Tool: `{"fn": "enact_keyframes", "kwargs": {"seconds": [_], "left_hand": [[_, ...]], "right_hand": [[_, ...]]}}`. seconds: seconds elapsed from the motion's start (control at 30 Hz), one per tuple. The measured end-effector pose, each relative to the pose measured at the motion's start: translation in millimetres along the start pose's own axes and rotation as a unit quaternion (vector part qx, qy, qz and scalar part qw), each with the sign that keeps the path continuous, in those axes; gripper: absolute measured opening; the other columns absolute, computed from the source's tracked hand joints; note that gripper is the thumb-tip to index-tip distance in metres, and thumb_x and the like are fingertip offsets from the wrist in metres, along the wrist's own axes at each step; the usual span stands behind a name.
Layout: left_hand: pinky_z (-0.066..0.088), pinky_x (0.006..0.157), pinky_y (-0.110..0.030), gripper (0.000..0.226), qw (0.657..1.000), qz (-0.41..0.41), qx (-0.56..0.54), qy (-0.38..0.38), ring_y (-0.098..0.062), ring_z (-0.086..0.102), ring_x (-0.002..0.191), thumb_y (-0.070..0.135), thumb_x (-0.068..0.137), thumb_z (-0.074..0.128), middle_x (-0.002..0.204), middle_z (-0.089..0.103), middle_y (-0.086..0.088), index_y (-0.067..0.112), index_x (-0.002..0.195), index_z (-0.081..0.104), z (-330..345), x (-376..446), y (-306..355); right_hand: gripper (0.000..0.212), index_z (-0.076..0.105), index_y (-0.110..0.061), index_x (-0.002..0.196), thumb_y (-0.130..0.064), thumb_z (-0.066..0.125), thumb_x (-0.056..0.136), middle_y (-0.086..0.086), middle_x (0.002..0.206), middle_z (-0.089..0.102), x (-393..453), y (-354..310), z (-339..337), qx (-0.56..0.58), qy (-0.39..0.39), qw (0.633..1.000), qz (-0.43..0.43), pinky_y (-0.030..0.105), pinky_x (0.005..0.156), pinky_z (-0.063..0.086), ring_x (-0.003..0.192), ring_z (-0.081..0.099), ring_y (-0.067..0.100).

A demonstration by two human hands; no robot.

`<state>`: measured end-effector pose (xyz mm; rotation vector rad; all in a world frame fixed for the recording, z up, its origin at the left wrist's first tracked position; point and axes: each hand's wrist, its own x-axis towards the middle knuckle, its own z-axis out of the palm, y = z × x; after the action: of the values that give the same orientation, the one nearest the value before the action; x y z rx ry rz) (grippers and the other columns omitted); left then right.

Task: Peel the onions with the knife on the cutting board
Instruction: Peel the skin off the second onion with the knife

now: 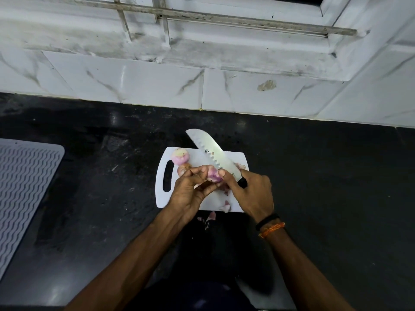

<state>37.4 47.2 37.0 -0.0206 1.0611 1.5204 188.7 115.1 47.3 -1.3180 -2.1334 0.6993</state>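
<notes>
My left hand [190,187] grips a small purple half-peeled onion [213,175] just above the white plastic cutting board [202,158]. My right hand [253,194] clasps the black-handled steel knife [213,151], thumb touching the onion's right side, blade angling away up-left.

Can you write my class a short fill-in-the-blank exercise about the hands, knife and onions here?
1. The right hand grips the steel knife by its ____ handle.
2. The left hand holds a purple ____.
3. The white plastic cutting board lies on a ____ countertop.
4. A peeled onion rests near the board's ____ slot.

Missing words: black; onion; black; handle
</notes>
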Motion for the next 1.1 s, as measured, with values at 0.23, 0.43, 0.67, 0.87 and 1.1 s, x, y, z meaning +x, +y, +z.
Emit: {"fn": "enact_keyframes", "kwargs": {"seconds": [0.23, 0.43, 0.67, 0.87, 1.1], "left_hand": [[0.061, 0.067, -0.033, 0.032, 0.998, -0.003, -0.053, 0.023, -0.022, 0.069, 0.087, -0.001, 0.096, 0.053, 0.098, 0.069, -0.011, 0.006, 0.127, 0.052, 4, 6, 6], [0.062, 0.068, -0.035, 0.034, 0.992, -0.006, -0.120, 0.028, -0.019, 0.074, 0.077, 0.007, 0.097, 0.059, 0.085, 0.074, -0.010, 0.012, 0.129, 0.049, 14, 2, 3], [0.061, 0.065, -0.033, 0.051, 0.987, -0.022, -0.145, 0.062, -0.023, 0.076, 0.081, 0.018, 0.098, 0.062, 0.093, 0.075, -0.013, 0.009, 0.144, 0.044, 20, 3, 4], [0.059, 0.089, -0.046, 0.059, 0.989, -0.009, -0.147, 0.029, -0.035, 0.070, 0.107, 0.014, 0.089, 0.068, 0.111, 0.071, -0.021, -0.003, 0.141, 0.046, 10, 5, 9], [0.059, 0.091, -0.041, 0.033, 0.993, 0.007, -0.118, 0.000, -0.027, 0.072, 0.098, 0.001, 0.095, 0.056, 0.111, 0.068, -0.014, 0.004, 0.128, 0.054, 1, 9, 6]], "right_hand": [[0.056, 0.077, -0.023, 0.087, -0.075, 0.055, 0.086, -0.011, 0.065, 0.070, -14, 3, 4, 0.017, -0.011, 1.000, -0.004, 0.017, 0.051, 0.043, 0.056, 0.062, 0.002], [0.060, 0.078, -0.019, 0.087, -0.074, 0.056, 0.086, -0.012, 0.065, 0.070, -14, 7, 2, 0.043, -0.005, 0.999, 0.023, 0.027, 0.049, 0.048, 0.056, 0.063, 0.003], [0.026, 0.068, -0.030, 0.067, -0.047, 0.070, 0.087, -0.025, 0.050, 0.055, -19, 0, -3, 0.142, -0.007, 0.987, 0.077, 0.009, 0.049, 0.035, 0.050, 0.055, -0.001], [0.037, 0.076, -0.020, 0.078, -0.056, 0.070, 0.085, -0.015, 0.060, 0.066, -16, 14, 1, 0.144, -0.001, 0.982, 0.120, 0.019, 0.052, 0.040, 0.057, 0.060, 0.003], [0.036, 0.068, -0.028, 0.076, -0.063, 0.068, 0.084, -0.022, 0.060, 0.060, -4, 19, 8, 0.061, -0.046, 0.988, 0.131, 0.010, 0.055, 0.035, 0.061, 0.059, -0.002]]}}
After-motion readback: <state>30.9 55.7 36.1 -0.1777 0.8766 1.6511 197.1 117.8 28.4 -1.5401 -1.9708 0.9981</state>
